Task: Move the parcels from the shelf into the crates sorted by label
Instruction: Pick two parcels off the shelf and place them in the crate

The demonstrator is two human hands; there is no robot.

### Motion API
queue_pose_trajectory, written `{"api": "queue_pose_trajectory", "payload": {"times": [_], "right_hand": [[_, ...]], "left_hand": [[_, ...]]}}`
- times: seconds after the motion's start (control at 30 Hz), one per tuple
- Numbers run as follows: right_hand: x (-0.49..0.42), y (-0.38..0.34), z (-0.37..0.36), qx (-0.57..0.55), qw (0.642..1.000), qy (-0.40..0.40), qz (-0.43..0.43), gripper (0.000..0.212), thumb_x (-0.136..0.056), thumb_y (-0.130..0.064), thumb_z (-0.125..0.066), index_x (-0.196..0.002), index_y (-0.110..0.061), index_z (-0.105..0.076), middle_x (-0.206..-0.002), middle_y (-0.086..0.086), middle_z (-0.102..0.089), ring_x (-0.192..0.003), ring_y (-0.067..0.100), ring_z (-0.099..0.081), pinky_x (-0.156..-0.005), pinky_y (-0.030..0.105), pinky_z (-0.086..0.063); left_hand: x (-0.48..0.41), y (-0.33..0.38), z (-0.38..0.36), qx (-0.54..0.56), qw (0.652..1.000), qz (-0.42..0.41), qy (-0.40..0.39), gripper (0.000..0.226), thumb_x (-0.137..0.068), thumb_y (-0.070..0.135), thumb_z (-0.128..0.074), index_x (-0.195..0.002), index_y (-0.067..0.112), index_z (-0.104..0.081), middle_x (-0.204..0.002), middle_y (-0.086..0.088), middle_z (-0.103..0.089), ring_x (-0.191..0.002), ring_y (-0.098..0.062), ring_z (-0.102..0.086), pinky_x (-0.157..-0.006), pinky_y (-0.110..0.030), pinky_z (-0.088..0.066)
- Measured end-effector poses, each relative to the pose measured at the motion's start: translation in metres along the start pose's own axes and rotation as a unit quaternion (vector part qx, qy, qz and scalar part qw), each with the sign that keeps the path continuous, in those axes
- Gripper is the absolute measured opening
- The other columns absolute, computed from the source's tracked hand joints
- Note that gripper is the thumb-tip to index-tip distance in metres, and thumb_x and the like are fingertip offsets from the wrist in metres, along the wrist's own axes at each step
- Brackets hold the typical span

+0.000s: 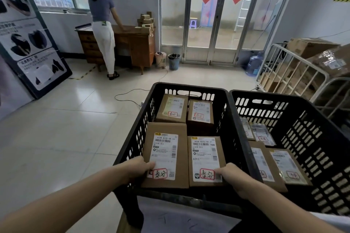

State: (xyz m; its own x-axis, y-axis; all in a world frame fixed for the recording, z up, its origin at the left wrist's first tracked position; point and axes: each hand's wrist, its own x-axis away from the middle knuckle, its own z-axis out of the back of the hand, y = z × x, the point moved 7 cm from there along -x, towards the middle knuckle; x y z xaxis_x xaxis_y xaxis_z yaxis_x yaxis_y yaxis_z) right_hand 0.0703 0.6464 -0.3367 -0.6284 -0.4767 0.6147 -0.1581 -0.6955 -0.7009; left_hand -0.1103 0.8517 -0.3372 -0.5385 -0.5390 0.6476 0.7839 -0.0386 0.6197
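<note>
Left crate (pixel 135 134): black, slotted, at 6 o'clock. Holds four brown parcels, labels up, two by two.
Near-left parcel (pixel 167 159): at 7 o'clock in left crate. Gripped at near left corner by left hand (pixel 140 168), thumb on the label, fingers curled over the edge.
Near-right parcel (pixel 206 161): at 5 o'clock in left crate, just beside near-left parcel. Gripped at near right corner by right hand (pixel 233 176), thumb on the label.
Right crate (pixel 312 138): black, at 4 o'clock, touching left crate. Holds four flat parcels, labels up.
Wooden bench (pixel 140 43): at 11 o'clock, well apart. Carries small stacked boxes (pixel 145 20); a person (pixel 103 24) beside it.
</note>
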Motion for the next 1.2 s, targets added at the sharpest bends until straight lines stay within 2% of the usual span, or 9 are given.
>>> {"api": "queue_pose_trajectory", "payload": {"times": [0.1, 0.17, 0.23, 0.37, 0.43, 0.6, 0.67, 0.77, 1.2], "right_hand": [[-0.002, -0.002, -0.003, 0.008, 1.0, -0.011, -0.021, 0.012, -0.093, -0.006, -0.048, -0.099, -0.004, -0.058, -0.081, 0.005, -0.066, -0.078, 0.016, -0.064, -0.062, 0.024, -0.05], [-0.007, -0.003, -0.005, 0.024, 0.999, -0.015, -0.031, 0.018, -0.093, -0.006, -0.049, -0.107, 0.0, -0.058, -0.084, 0.004, -0.065, -0.079, 0.015, -0.063, -0.06, 0.021, -0.048], [-0.012, -0.005, -0.009, 0.043, 0.998, -0.019, -0.04, 0.024, -0.092, -0.006, -0.05, -0.115, 0.001, -0.055, -0.097, 0.007, -0.065, -0.086, 0.017, -0.061, -0.059, 0.02, -0.047], [-0.022, -0.009, -0.014, 0.088, 0.994, -0.023, -0.058, 0.029, -0.091, -0.003, -0.051, -0.12, -0.001, -0.051, -0.116, 0.012, -0.063, -0.09, 0.017, -0.058, -0.056, 0.018, -0.045], [-0.025, -0.008, -0.018, 0.123, 0.99, -0.04, -0.062, 0.029, -0.092, -0.003, -0.051, -0.12, -0.003, -0.052, -0.115, 0.011, -0.062, -0.089, 0.014, -0.056, -0.055, 0.016, -0.043], [-0.027, 0.002, -0.024, 0.186, 0.976, -0.077, -0.079, 0.027, -0.092, -0.009, -0.052, -0.12, -0.007, -0.053, -0.109, 0.004, -0.062, -0.094, 0.014, -0.053, -0.062, 0.018, -0.044], [-0.029, 0.006, -0.023, 0.201, 0.972, -0.082, -0.085, 0.03, -0.092, -0.01, -0.054, -0.121, -0.007, -0.052, -0.105, 0.003, -0.061, -0.102, 0.018, -0.055, -0.08, 0.026, -0.048], [-0.033, 0.012, -0.022, 0.237, 0.964, -0.086, -0.086, 0.034, -0.091, -0.012, -0.055, -0.124, -0.006, -0.052, -0.125, 0.007, -0.058, -0.116, 0.023, -0.053, -0.102, 0.035, -0.043], [-0.065, 0.012, -0.035, 0.3, 0.941, -0.118, -0.103, 0.037, -0.089, -0.012, -0.059, -0.125, -0.009, -0.051, -0.129, 0.009, -0.055, -0.121, 0.026, -0.051, -0.096, 0.037, -0.047]], "left_hand": [[-0.012, -0.002, 0.005, -0.027, 0.999, 0.022, -0.001, 0.043, -0.095, 0.034, -0.047, -0.127, 0.005, -0.051, -0.117, -0.006, -0.064, -0.106, -0.021, -0.061, -0.096, -0.035, -0.05], [-0.022, -0.001, 0.005, -0.031, 0.999, 0.019, -0.005, 0.042, -0.094, 0.033, -0.048, -0.127, 0.007, -0.052, -0.12, -0.008, -0.064, -0.11, -0.023, -0.06, -0.101, -0.039, -0.047], [-0.028, 0.004, 0.001, -0.03, 0.999, 0.015, -0.01, 0.036, -0.096, 0.025, -0.046, -0.126, 0.006, -0.052, -0.122, -0.009, -0.063, -0.111, -0.022, -0.06, -0.099, -0.035, -0.047], [-0.037, 0.008, -0.007, -0.078, 0.996, 0.033, -0.012, 0.031, -0.093, 0.013, -0.05, -0.123, 0.003, -0.049, -0.124, -0.011, -0.06, -0.105, -0.019, -0.061, -0.073, -0.023, -0.051], [-0.042, 0.002, -0.008, -0.105, 0.993, 0.049, -0.013, 0.036, -0.089, 0.008, -0.055, -0.124, 0.003, -0.045, -0.126, -0.011, -0.058, -0.112, -0.021, -0.059, -0.08, -0.025, -0.053], [-0.039, -0.006, -0.013, -0.156, 0.982, 0.077, -0.08, 0.032, -0.087, 0.005, -0.057, -0.118, 0.007, -0.052, -0.121, -0.009, -0.061, -0.114, -0.023, -0.059, -0.094, -0.03, -0.051], [-0.035, -0.01, -0.019, -0.16, 0.975, 0.091, -0.125, 0.021, -0.088, 0.006, -0.056, -0.108, 0.01, -0.055, -0.111, -0.006, -0.063, -0.111, -0.022, -0.06, -0.095, -0.032, -0.05], [-0.035, -0.018, -0.025, -0.172, 0.966, 0.105, -0.159, 0.019, -0.09, 0.009, -0.055, -0.109, 0.01, -0.056, -0.099, -0.002, -0.064, -0.111, -0.022, -0.061, -0.098, -0.035, -0.049], [-0.064, -0.01, -0.02, -0.219, 0.964, 0.092, -0.121, 0.032, -0.088, 0.011, -0.059, -0.12, 0.01, -0.055, -0.129, -0.007, -0.057, -0.121, -0.022, -0.053, -0.104, -0.034, -0.043]]}}
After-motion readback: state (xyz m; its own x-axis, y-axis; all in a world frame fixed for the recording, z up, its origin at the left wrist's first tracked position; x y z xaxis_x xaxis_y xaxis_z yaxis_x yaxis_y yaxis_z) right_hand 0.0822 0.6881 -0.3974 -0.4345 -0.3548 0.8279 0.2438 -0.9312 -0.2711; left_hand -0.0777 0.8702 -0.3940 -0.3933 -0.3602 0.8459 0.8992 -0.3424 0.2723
